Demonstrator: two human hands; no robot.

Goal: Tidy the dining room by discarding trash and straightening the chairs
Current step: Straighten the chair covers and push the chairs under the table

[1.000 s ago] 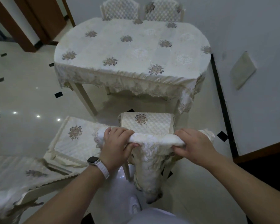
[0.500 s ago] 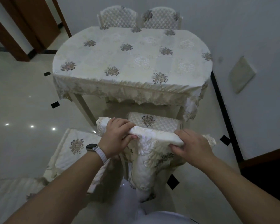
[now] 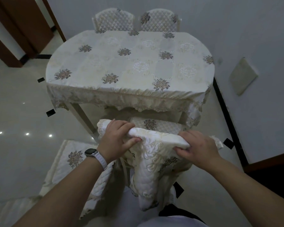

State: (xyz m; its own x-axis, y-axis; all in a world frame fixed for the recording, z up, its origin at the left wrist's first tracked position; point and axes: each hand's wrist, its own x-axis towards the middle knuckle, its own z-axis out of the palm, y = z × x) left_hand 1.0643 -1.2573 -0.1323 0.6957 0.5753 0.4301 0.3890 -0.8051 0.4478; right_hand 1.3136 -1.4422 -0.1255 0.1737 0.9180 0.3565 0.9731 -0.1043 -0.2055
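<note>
Standing low at the left, a neighbouring chair (image 3: pixel 72 159) sat at an angle. Its quilted seat was just beside the chair being handled and well short of the worktop (image 3: pixel 129 66). The left grip (image 3: pixel 116 140), with a watch (image 3: pixel 91 152) on its wrist, was clenched over the left end of the covered top rail of the chair (image 3: pixel 156 140). Its fingers curled over the front and its thumb lay underneath. That chair, the task's thing at this point, faced the near edge of the worktop, and its seat just reached the hanging lace fringe of the tablecloth (image 3: pixel 138 102). Two far chairs (image 3: pixel 115 20) stood tucked in at the opposite side. The right grip (image 3: pixel 198 148) was clamped on the rail's right end in the same way, pinching the loose cover against it.

I judged the step to be pushing this chair in square, and several things could spoil it.
- The cover was loose fabric, so the hands might slide it along the rail instead of moving the frame.
- The table leg (image 3: pixel 82 117) stood close on the left, and an uneven push could drive a chair leg against it.
- The seat could catch the fringe and drag the cloth.
- The neighbouring chair was near enough for the two to knock.

The chair's feet were hidden, so the clearance there could not be told.
</note>
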